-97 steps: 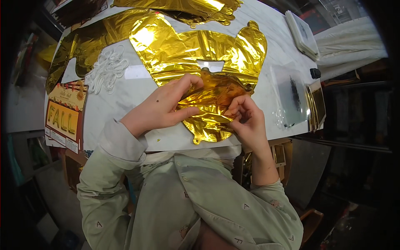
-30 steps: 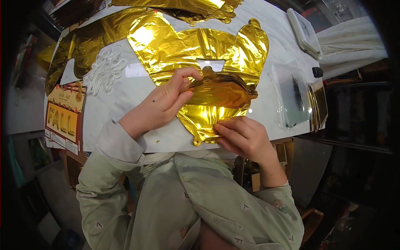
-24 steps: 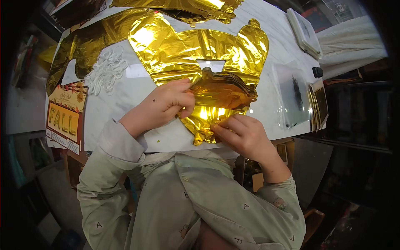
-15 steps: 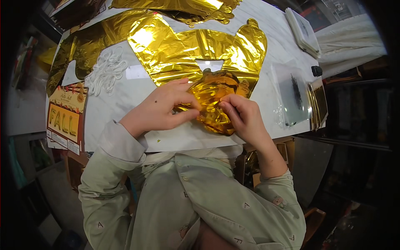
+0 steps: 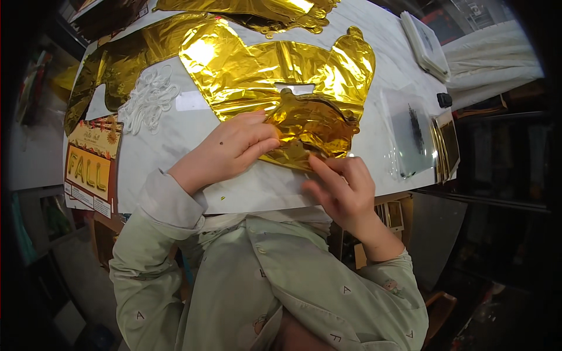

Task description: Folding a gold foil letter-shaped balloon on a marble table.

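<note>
A flat gold foil balloon [image 5: 240, 73], shaped like a letter A with a small opening, lies in front of me on the white marbled table. Its near end is folded over into a darker, crinkled flap [image 5: 319, 120]. My left hand [image 5: 225, 146] is closed on the left edge of this flap, thumb and fingers pressed together on the foil. At the flap's lower right edge is my right hand [image 5: 345, 190], its index fingertip touching the foil and its thumb spread apart below.
A tangle of white string [image 5: 149, 99] and a printed balloon package [image 5: 93, 167] lie to the left. More gold foil balloons [image 5: 257, 17] are at the far side. Clear plastic bags [image 5: 410, 134] and a white tray-like box [image 5: 425, 45] sit on the right.
The bunched foil flap has been flattened and spread wider to the right. My right hand has moved down slightly and loosened its pinch; my left hand has barely moved.
</note>
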The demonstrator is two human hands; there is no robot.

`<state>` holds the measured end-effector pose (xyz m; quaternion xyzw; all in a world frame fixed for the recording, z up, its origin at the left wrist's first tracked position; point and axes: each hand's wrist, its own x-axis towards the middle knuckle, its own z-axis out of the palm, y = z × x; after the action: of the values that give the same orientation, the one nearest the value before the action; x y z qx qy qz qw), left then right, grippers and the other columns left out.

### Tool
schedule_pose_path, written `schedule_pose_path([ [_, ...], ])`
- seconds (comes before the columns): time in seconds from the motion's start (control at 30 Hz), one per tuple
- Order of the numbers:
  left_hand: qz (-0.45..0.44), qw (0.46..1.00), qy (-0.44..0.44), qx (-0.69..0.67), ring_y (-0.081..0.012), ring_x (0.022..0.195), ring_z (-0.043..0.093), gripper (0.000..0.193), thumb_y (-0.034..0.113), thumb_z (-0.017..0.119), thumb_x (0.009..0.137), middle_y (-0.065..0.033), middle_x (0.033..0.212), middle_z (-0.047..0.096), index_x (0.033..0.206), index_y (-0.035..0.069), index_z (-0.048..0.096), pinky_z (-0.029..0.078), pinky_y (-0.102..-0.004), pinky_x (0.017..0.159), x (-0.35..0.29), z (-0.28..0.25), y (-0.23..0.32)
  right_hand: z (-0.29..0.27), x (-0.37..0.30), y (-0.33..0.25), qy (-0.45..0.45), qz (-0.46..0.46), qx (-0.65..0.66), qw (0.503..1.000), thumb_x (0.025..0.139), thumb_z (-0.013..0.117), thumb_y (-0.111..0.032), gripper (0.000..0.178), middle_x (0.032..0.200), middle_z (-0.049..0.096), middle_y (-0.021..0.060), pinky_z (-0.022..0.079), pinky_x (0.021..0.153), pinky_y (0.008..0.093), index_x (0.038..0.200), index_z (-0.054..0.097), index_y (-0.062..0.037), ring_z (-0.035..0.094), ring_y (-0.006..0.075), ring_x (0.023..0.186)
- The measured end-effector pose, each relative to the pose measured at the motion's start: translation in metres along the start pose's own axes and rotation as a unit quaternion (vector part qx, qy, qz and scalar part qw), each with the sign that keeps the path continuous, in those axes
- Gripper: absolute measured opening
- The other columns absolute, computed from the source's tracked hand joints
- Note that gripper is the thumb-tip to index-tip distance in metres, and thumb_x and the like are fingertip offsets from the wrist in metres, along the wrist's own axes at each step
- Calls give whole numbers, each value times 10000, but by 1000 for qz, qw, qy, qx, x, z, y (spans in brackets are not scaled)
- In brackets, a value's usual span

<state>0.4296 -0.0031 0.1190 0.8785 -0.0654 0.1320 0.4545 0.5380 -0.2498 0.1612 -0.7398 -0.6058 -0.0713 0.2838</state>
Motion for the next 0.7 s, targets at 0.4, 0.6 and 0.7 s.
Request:
schedule_pose_path([
  [0.4,50,998,30,16,-346,850,586,91,132,650,975,-129,892,585,980,41,644,477,-433,780,-1,4,-9,12,4,-8,-40,-4,50,998,729,747,45,403,933,672,100,528,738,398,1125,716,-21,641,296,849],
  [0.6,8,1000,-5,-12,-320,835,572,86,136,674,957,-113,866,558,962,58,638,465,-409,733,1,-3,1,16,6,-9,-33,4,77,996,702,747,63,387,824,623,80,506,642,385,1074,731,-45,613,275,749],
  [0.7,-6,999,-21,-38,-316,842,570,96,144,682,951,-113,868,556,956,61,633,459,-405,730,1,-7,8,18,8,-8,-36,13,97,995,701,785,41,308,760,570,65,480,607,379,989,738,-59,581,268,695],
])
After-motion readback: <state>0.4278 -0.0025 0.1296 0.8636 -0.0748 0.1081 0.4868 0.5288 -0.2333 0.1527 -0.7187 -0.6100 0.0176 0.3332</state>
